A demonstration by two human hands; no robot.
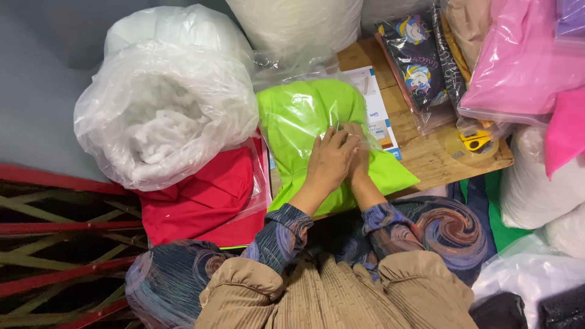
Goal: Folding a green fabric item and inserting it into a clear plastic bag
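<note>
A lime-green cushion [304, 116] in a clear plastic bag lies on the wooden table [439, 155] in front of me. My left hand [329, 161] rests flat on its lower right part, fingers together and stretched forward. My right hand [359, 152] lies partly under and beside the left one, pressing on the same plastic-covered green fabric. Neither hand curls around anything. Both forearms wear swirl-patterned dark sleeves.
A big clear bag of white stuffing [164, 109] sits left, on a red bagged cushion [201, 201]. Printed dark bags [417, 61], pink bagged fabric [518, 61] and a tape roll with yellow dispenser [472, 145] lie right. A paper sheet [375, 109] peeks out behind the green cushion.
</note>
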